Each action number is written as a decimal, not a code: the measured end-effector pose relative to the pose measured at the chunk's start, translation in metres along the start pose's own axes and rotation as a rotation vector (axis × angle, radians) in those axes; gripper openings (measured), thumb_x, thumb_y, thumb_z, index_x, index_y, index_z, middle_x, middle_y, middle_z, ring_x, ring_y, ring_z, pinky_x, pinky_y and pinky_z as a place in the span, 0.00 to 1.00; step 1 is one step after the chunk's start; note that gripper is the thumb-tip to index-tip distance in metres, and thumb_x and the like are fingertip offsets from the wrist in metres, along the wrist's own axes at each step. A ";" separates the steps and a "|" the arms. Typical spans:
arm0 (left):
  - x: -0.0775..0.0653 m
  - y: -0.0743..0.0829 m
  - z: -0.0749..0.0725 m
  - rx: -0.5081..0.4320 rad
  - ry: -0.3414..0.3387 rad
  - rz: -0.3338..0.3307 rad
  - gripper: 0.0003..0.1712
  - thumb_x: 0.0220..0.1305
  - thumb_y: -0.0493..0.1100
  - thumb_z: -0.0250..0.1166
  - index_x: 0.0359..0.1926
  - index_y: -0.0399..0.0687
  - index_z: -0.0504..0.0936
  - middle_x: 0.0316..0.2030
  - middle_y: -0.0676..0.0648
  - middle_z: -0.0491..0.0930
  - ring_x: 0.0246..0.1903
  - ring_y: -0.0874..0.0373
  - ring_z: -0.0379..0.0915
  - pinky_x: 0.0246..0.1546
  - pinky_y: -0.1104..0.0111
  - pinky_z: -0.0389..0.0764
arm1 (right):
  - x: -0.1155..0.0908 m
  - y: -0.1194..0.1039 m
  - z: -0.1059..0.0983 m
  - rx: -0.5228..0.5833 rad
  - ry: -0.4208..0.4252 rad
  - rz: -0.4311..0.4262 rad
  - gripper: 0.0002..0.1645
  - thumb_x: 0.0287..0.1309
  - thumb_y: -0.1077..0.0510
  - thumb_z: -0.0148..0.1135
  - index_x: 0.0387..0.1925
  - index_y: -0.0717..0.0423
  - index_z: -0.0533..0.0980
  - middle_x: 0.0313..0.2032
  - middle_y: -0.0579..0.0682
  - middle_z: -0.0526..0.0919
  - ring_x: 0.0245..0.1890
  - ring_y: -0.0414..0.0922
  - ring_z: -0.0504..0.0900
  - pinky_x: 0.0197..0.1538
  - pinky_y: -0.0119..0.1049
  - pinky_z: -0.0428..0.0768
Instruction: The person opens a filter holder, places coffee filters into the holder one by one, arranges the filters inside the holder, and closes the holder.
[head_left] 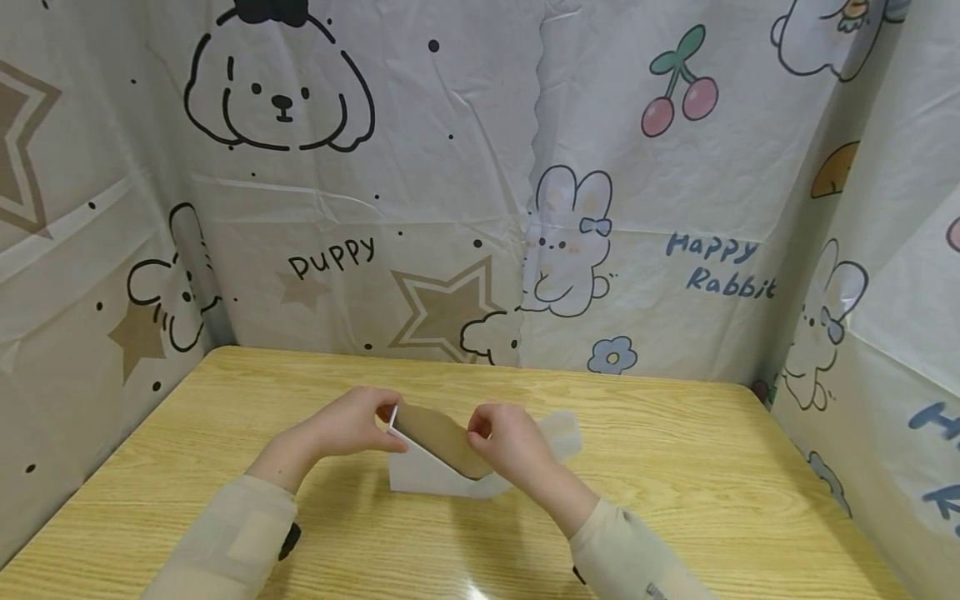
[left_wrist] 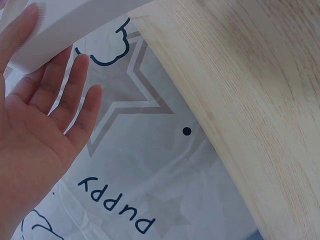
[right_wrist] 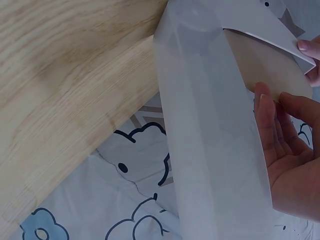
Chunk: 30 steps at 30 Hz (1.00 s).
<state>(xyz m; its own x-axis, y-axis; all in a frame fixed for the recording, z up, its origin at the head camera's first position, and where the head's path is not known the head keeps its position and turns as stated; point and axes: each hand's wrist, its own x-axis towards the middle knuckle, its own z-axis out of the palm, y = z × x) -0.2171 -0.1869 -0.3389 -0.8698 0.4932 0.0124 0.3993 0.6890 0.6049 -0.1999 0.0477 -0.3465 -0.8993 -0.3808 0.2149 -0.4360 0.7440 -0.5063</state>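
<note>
A white box [head_left: 423, 477] with a slanting top stands on the table, tilted up at its left end. My left hand [head_left: 352, 425] grips its upper left edge between thumb and fingers; in the left wrist view part of the white box [left_wrist: 75, 27] shows above the palm. Brown cardboard [head_left: 438, 429] fills the slanting opening. At its right edge my right hand [head_left: 513, 442] pinches the cardboard, seen more closely in the right wrist view as a brown panel [right_wrist: 262, 62]. A translucent whitish sheet [right_wrist: 210, 125] extends from the box, beside the right hand.
The wood-patterned table [head_left: 660, 483] reaches back to a printed cloth [head_left: 450, 208] hanging behind and at both sides. Dark bands show at both sleeves, partly hidden.
</note>
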 end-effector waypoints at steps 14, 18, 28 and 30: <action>0.001 -0.001 0.000 0.010 -0.001 0.005 0.13 0.50 0.46 0.72 0.34 0.50 0.78 0.33 0.54 0.78 0.39 0.59 0.73 0.41 0.61 0.74 | -0.002 -0.001 0.004 -0.016 0.001 0.005 0.06 0.52 0.63 0.64 0.22 0.55 0.77 0.20 0.44 0.77 0.22 0.36 0.69 0.27 0.28 0.69; 0.002 -0.001 0.000 0.003 -0.003 0.008 0.13 0.50 0.46 0.72 0.34 0.50 0.78 0.33 0.54 0.79 0.39 0.60 0.74 0.41 0.62 0.74 | -0.003 -0.001 0.006 -0.015 -0.015 0.014 0.06 0.52 0.63 0.63 0.22 0.55 0.77 0.20 0.44 0.77 0.21 0.36 0.69 0.27 0.28 0.69; 0.002 0.000 -0.001 -0.015 -0.004 0.005 0.13 0.50 0.45 0.72 0.36 0.50 0.79 0.33 0.54 0.79 0.38 0.61 0.73 0.40 0.63 0.74 | -0.002 -0.001 0.011 -0.053 -0.028 0.006 0.05 0.51 0.63 0.63 0.22 0.55 0.78 0.19 0.45 0.77 0.20 0.36 0.69 0.26 0.28 0.69; 0.001 0.000 -0.001 -0.018 -0.005 0.006 0.13 0.50 0.45 0.72 0.36 0.49 0.79 0.33 0.54 0.79 0.38 0.61 0.74 0.40 0.63 0.74 | -0.002 -0.001 0.012 -0.058 -0.028 0.002 0.05 0.51 0.63 0.63 0.22 0.55 0.78 0.19 0.45 0.77 0.20 0.36 0.69 0.26 0.28 0.69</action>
<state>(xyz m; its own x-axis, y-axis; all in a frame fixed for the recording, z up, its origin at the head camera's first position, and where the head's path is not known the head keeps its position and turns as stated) -0.2186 -0.1867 -0.3378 -0.8661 0.4998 0.0119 0.3989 0.6765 0.6190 -0.1970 0.0414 -0.3562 -0.8991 -0.3943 0.1902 -0.4366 0.7749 -0.4571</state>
